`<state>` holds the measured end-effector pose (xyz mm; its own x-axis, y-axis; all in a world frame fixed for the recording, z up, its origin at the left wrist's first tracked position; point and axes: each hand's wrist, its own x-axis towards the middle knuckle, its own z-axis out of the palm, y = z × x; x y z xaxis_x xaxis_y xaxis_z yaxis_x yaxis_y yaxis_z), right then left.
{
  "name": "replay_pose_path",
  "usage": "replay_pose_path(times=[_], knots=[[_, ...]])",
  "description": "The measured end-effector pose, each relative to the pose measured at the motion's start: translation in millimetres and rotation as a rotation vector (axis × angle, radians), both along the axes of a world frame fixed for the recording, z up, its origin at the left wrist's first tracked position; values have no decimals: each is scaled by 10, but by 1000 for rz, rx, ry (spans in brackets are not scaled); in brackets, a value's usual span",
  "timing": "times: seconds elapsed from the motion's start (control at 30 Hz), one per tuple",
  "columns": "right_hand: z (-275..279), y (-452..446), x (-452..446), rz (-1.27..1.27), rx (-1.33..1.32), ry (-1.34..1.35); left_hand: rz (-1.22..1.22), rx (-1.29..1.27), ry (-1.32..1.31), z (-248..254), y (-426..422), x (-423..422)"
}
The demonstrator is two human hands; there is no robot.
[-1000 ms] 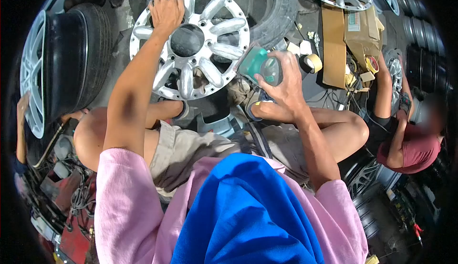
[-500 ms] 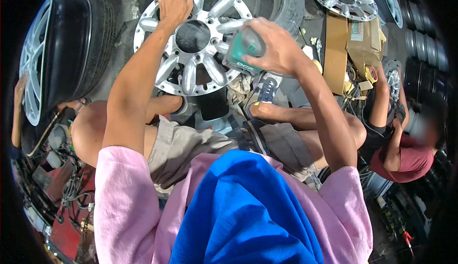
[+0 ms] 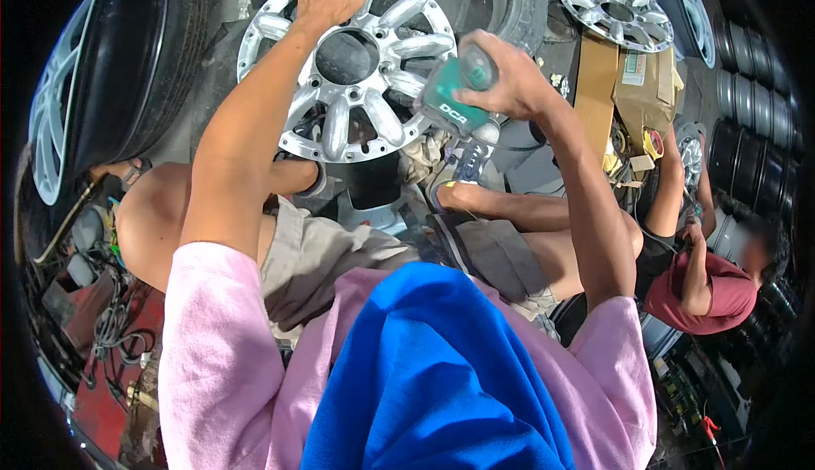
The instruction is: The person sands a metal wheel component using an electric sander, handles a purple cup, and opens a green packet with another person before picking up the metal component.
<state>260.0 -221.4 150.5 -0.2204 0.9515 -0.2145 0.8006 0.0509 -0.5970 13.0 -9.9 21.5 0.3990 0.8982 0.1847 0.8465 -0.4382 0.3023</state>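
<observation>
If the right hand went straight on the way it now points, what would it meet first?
Beyond the green tool it holds, the right hand would probably meet the silver wheel first; exact depth between them is unclear.

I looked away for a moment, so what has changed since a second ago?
The right hand has moved the green power tool up the picture along the right side of the silver wheel and turned it; its DCA lettering now reads clearly. Another person's hand no longer shows at the far-left wheel. The tool stays in the right hand, the left hand on the wheel's upper rim; the view has swung slightly.
</observation>
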Motion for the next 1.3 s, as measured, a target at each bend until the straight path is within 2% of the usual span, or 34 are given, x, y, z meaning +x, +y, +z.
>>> replay_pose_path(times=[0.1, 0.23, 0.43, 0.53, 0.73, 0.9, 0.97, 1.07, 1.13, 1.2, 1.3], knots=[[35, 218, -200, 18, 31, -17, 18, 52, 19, -123, 36, 13], [58, 713, -555, 140, -135, -149, -60, 105, 121, -228, 140, -90], [169, 828, -1004, 206, -177, -321, -89, 6, 36, -154, 208, -132], [171, 535, -761, 68, -15, -177, -75, -8, 38, -168, 196, -129], [99, -196, -74, -178, -21, 37, -55, 1, 26, -267, 218, -92], [-142, -663, 86, -226, 93, 135, -39, -15, 83, -338, 228, -100], [-174, -754, 95, -260, 115, 231, -55, 102, 55, -374, 243, -142], [-235, -906, 122, -246, 103, 208, -42, 13, 39, -232, 211, -151], [-224, -950, 5, -230, 97, 92, -58, 43, -13, -236, 220, -195], [-244, -957, -82, -233, 85, 107, -58, 86, -75, -238, 210, -265], [-116, -1000, -79, -244, 59, 125, -20, -76, -230, 180, -18, -174]])
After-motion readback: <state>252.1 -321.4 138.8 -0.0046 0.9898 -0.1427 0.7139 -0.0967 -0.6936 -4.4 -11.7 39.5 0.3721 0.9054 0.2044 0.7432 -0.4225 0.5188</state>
